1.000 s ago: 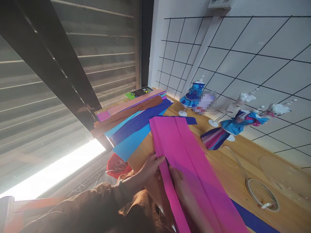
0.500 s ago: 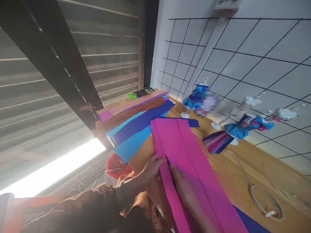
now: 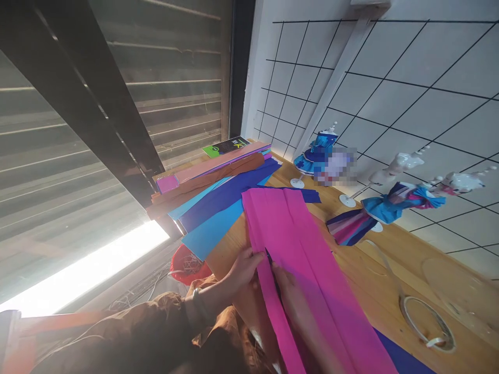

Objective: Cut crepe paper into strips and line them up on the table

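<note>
A long sheet of bright pink crepe paper [image 3: 290, 223] lies on the wooden table, with a narrow strip [image 3: 278, 317] parted along its left side. The edge of that strip is pinched between the thumb and fingers of my left hand [image 3: 245, 267]. Just to the right, my right hand [image 3: 290, 291] is closed around dark scissors [image 3: 268, 255]. Only a small dark part of them shows at the upper end of the slit; my hand and the paper hide the rest.
Blue [image 3: 212, 228] and brown crepe paper [image 3: 210, 179] lie folded at the far left. Small dress stands, one with a blue dress [image 3: 317, 153], line the grid-patterned wall. A white ring of tape [image 3: 427, 323] rests at right. Below the table edge is a red bag [image 3: 187, 266].
The head view has tilted slightly. Both hands, the scissors and the pink crepe paper stay almost where they were.
</note>
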### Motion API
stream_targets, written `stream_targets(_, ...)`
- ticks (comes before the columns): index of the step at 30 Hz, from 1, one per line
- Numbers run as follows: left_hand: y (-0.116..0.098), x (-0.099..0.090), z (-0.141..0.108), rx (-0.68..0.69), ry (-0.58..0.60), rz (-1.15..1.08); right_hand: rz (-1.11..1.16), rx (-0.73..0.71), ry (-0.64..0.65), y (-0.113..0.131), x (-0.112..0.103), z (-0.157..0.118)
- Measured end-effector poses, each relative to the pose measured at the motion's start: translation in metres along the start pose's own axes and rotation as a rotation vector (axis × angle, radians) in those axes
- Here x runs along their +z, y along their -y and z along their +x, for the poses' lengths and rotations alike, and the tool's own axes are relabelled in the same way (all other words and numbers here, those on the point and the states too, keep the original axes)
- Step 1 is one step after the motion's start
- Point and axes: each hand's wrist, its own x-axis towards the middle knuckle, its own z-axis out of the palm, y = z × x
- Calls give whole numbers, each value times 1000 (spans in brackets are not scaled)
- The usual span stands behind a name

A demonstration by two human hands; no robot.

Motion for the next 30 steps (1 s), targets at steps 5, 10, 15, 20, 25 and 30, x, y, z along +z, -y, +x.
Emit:
stream_targets(5,-1,-2,1,-7,29,12,29,-15,46,-1,2,1)
stream_targets(10,-3,-7,6,58,0,21,16,-53,24,2,0,-1)
stream_targets(15,-5,-9,9,38,-13,36,1,-20,28,1,0,1)
stream_targets(20,-7,-10,8,23,-8,38,27,-41,31,2,1,8)
stream_targets(25,-7,-12,9,25,-7,49,67,-73,99,11,2,9)
stream_targets(30,-5,-13,11,11,-9,56,46,-66,88,12,2,11)
